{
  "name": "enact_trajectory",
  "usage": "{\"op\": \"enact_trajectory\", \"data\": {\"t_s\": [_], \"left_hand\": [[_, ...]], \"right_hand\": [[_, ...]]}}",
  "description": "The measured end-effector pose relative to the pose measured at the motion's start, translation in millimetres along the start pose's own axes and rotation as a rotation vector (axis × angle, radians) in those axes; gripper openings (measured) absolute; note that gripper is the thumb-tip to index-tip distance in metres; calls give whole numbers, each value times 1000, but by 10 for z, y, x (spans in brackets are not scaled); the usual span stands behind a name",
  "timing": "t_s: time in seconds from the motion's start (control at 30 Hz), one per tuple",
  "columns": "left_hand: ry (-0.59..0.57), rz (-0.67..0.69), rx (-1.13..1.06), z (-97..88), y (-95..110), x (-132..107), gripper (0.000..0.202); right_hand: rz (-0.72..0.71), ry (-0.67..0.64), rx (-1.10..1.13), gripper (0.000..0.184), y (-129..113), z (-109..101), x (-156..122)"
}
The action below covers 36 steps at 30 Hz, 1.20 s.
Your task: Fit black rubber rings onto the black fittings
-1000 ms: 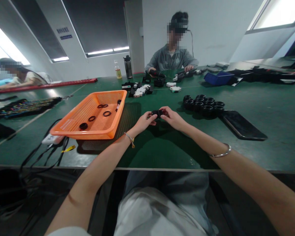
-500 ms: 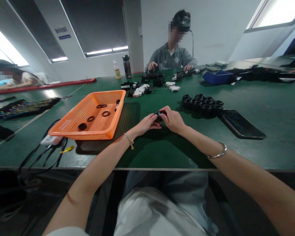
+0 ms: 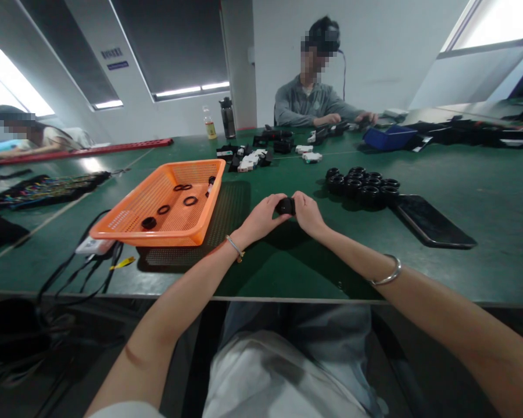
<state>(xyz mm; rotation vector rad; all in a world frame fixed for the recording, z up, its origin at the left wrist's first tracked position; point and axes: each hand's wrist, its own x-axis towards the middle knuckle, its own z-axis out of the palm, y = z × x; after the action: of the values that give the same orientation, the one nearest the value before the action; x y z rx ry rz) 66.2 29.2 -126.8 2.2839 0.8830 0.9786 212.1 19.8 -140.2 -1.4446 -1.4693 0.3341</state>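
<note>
One green table [image 3: 279, 270] spreads beneath the fingers. Two other people sit beyond them: one in grey [image 3: 303, 107] across the table, one in pale clothing [image 3: 54, 138] far off to the left. One orange basket [image 3: 174, 238] stands left of the left fingers, near them, and one blue tray [image 3: 387, 138] lies well beyond the right fingers.

The two forearms angle inward from the near corners, a thin bracelet [image 3: 234, 248] on the left and a bangle [image 3: 390, 271] on the right. The left hand [image 3: 261, 222] pinches one end of one black part [image 3: 285, 206], thumb below and fingers over the top. The right hand [image 3: 308, 213] meets it with fingers bent round the other end. The part sits between both sets of fingertips; whether it touches the table I cannot tell.

One flask [image 3: 228, 121] and one bottle [image 3: 210, 129] stand well beyond the left fingers. One phone [image 3: 433, 223] lies right of the right fingers. Nearer them is one cluster of black cylinders [image 3: 353, 187], roughly ten, overlapping. Inside the basket, left of the fingers, are five black rings [image 3: 190, 205], two overlapping, one thicker.
</note>
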Motion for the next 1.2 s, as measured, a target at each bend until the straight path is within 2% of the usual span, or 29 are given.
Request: {"op": "enact_trajectory", "data": {"t_s": [0.1, 0.2, 0.27, 0.33, 0.43, 0.53, 0.6, 0.7, 0.8, 0.87, 0.93, 1.0, 1.1, 1.2], "left_hand": [[-43, -281, -358, 70, 7, 21, 37], [-179, -599, -715, 133, 48, 51, 56], [-190, -726, -794, 165, 88, 65, 66], [-100, -793, -782, 198, 123, 73, 66], [47, -814, -700, 260, 149, 72, 61], [170, -776, -527, 311, 174, 49, 58], [265, -700, -352, 315, 206, 25, 54], [388, -493, -80, 263, 258, -3, 41], [376, -332, 86, 186, 273, -5, 23], [336, -303, 124, 157, 258, 9, 19], [335, -306, 95, 157, 231, 33, 21], [366, -352, -19, 183, 193, 68, 27], [358, -575, -323, 241, 119, 126, 41], [232, -784, -589, 290, 37, 160, 53]], "right_hand": [[-107, 47, -132, 26, 15, -64, 6], [-287, 67, -295, 26, 5, -131, -9], [-415, 28, -385, 26, -13, -158, -27], [-519, -25, -444, 27, -34, -170, -45], [-584, -71, -485, 28, -62, -166, -70], [-560, -73, -467, 25, -86, -133, -95], [-479, -27, -413, 22, -107, -87, -110], [-267, 85, -238, 23, -144, 10, -118], [-84, 98, 3, 26, -157, 99, -109], [-37, 64, 101, 26, -143, 125, -101], [-51, 44, 94, 27, -123, 113, -91], [-96, 40, -24, 28, -107, 72, -79], [-240, 6, -270, 27, -100, -20, -53], [-475, -69, -407, 24, -103, -107, -26]]}}
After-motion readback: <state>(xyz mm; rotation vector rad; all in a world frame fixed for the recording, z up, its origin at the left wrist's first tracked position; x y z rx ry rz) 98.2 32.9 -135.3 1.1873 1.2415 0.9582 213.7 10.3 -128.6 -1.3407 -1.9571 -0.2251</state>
